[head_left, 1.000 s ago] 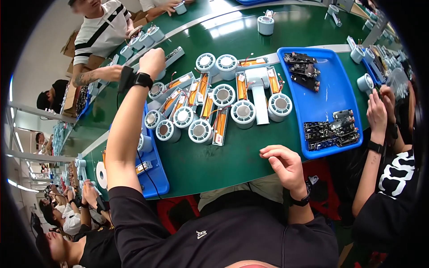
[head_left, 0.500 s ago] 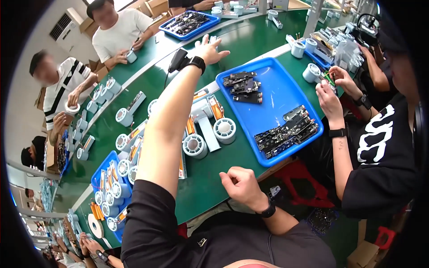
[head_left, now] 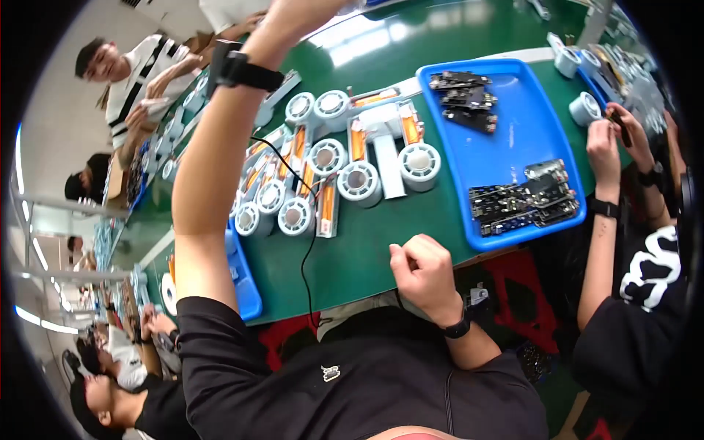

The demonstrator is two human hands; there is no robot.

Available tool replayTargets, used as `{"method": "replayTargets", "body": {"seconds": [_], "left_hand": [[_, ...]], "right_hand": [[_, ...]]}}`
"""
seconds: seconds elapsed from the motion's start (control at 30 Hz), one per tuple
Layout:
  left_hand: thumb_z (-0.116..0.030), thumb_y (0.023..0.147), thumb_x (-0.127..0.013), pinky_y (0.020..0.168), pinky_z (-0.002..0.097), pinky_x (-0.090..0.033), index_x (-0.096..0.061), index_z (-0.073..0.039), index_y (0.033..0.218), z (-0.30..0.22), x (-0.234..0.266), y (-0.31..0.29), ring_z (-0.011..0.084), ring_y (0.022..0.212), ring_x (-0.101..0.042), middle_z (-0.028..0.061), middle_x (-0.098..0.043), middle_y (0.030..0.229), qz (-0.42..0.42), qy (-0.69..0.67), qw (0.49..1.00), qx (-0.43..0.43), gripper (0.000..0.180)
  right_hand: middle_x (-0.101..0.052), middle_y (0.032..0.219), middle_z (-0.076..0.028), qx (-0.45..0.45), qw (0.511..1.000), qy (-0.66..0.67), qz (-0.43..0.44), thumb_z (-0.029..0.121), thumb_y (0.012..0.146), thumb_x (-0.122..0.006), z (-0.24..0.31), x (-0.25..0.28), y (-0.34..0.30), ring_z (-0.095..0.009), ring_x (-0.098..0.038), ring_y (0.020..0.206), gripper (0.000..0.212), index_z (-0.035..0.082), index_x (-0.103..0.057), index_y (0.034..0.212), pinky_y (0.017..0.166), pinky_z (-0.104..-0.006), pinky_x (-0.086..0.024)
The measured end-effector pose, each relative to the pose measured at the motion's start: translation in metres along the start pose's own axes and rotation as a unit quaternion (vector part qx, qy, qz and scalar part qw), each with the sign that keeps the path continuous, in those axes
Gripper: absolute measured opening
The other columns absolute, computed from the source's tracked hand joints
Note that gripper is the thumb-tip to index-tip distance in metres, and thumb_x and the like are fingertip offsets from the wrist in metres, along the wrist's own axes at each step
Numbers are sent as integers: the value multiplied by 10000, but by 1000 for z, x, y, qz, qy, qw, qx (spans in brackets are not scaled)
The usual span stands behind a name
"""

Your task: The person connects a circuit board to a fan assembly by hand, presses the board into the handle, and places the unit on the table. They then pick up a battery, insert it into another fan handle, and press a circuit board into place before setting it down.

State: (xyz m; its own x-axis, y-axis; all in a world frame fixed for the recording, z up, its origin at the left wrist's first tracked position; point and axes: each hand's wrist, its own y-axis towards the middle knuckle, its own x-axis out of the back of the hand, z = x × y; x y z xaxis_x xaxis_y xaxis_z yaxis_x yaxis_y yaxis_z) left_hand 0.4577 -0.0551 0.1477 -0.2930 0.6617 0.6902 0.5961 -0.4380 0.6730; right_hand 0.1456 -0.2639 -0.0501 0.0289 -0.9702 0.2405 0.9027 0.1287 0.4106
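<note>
My left arm stretches up and away over the green table [head_left: 352, 257]. At the top edge my left hand [head_left: 304, 13] is cut off, so its fingers do not show. A black box-shaped device [head_left: 226, 62] sits by that wrist, and a thin black cable [head_left: 306, 265] hangs across the table. My right hand [head_left: 425, 273] is curled into a loose fist at the table's near edge, with nothing visible in it. Between my arms lie several light-blue round-headed housings [head_left: 358, 183] with orange cylinders in their handles. Right of them is a blue tray [head_left: 517, 128] with black electronic-looking strips [head_left: 506, 209].
A second blue tray [head_left: 248, 293] shows partly behind my left arm. At the right, a co-worker's hands [head_left: 605, 154] work beside another light-blue housing [head_left: 585, 108]. Across the table a person in a striped shirt [head_left: 143, 81] handles something pale. A red stool [head_left: 524, 290] stands below.
My left hand has moved farther up and mostly left the picture. The view has shifted, and the cable now shows across the table. My right hand stays curled.
</note>
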Motion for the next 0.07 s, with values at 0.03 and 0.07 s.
{"method": "replayTargets", "body": {"seconds": [0.03,0.07], "left_hand": [[-322,846,-797,969,340,-488,-660,-68,1209,-29,40,-5,238,1073,-645,119,-680,1092,16,-24,998,64,463],[-331,862,-798,1053,328,-444,-624,-119,1306,-75,86,-21,219,1158,-617,130,-681,1123,28,-44,990,132,522]], "right_hand": [[-497,582,-118,3,1000,-14,0,16,882,-706,-5,0,2,-277,-488,517,313,9,-525,627,492,-385,-383],[-514,584,-104,-3,1000,-17,5,13,884,-702,-10,-3,0,-266,-497,520,312,20,-532,622,502,-381,-388]]}}
